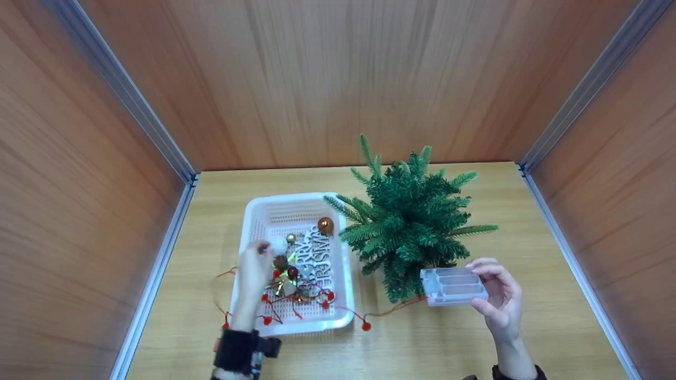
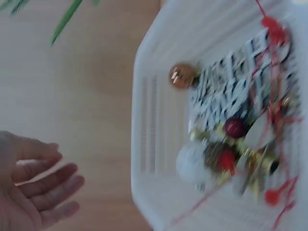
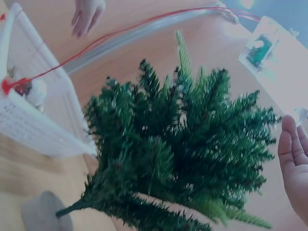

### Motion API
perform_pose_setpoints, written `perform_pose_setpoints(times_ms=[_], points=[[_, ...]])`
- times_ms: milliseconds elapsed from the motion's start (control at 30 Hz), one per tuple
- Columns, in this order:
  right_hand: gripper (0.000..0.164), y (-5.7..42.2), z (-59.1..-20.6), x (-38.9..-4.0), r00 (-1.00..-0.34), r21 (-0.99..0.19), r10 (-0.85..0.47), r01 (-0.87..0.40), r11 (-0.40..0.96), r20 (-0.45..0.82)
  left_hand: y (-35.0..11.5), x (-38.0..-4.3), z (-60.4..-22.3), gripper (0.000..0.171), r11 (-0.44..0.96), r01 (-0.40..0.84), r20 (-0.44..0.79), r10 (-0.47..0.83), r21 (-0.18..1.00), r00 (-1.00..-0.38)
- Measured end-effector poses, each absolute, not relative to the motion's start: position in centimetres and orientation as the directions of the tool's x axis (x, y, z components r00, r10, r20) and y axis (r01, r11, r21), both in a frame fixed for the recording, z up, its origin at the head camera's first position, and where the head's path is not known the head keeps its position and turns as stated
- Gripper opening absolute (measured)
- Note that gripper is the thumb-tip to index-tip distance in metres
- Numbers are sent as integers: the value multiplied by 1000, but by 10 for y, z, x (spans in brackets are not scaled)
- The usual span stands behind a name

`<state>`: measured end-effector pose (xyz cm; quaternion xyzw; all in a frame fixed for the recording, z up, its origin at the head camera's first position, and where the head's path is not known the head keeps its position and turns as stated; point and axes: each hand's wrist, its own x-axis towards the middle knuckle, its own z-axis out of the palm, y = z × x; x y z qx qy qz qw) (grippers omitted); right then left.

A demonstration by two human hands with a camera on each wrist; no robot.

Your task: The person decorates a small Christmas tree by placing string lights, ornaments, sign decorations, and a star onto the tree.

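Note:
My left hand (image 1: 254, 272) is above the left side of a white plastic basket (image 1: 253, 214). Its fingers are loosely bent in the left wrist view, where no object shows in them. The basket contains silver lettering (image 1: 320, 258), a copper bauble (image 1: 325, 226), a dark red bauble (image 2: 235, 127), a white ball (image 2: 191, 161) and a red string with pom-poms (image 1: 268, 320). My right hand (image 1: 500, 295) pinches a clear plastic case (image 1: 455, 286) with long compartments between thumb and fingers. From the basket, the red string runs toward this case.
A small green artificial tree (image 1: 412, 221) stands right of the basket, its branches reaching over the rim. Its round grey base (image 3: 45, 211) shows in the right wrist view. Wooden panels (image 1: 338, 79) enclose the tabletop (image 1: 396, 353) at the back and both sides.

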<state>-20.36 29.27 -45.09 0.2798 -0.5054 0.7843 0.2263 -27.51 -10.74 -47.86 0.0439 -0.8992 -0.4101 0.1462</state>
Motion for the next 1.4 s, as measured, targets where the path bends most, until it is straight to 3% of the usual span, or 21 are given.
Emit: perform_pose_setpoints(times_ms=[100, 167, 267, 367, 500, 733, 867, 1000, 1167, 1400], points=[[38, 288, -449, -203, -731, -652, 89, -650, -391, 676, -68, -254, -488, 17, 565, 229, 255, 34, 793, -966], [38, 286, -448, -203, -730, -650, 99, -655, -386, 677, -42, -236, -492, 24, 433, 327, 234, 255, 840, -938], [38, 283, -450, -204, -733, -654, 106, -654, -380, 672, -12, -213, -495, 34, 197, 396, 241, 534, 897, -810], [37, 283, -456, -205, -737, -659, 108, -651, -375, 667, 3, -201, -494, 34, -10, 379, 300, 632, 925, -715], [36, 285, -469, -208, -755, -686, 94, -633, -359, 649, 0, -197, -480, 22, -93, 361, 343, 590, 928, -731], [37, 288, -489, -208, -796, -760, 47, -591, -271, 603, -30, -200, -454, 6, 107, 474, 381, 452, 874, -806], [40, 280, -488, -210, -804, -796, 55, -594, -111, 592, -39, -209, -451, 5, 198, 503, 415, 360, 841, -836], [40, 268, -478, -211, -819, -825, 113, -548, 140, 563, -41, -225, -455, 4, 265, 512, 440, 288, 817, -851], [37, 260, -470, -213, -821, -829, 241, -411, 380, 518, -35, -243, -451, 3, 411, 536, 443, 305, 737, -843], [34, 266, -489, -224, -803, -841, 321, -367, 397, 502, -39, -274, -435, 13, 552, 528, 393, 353, 645, -849]])
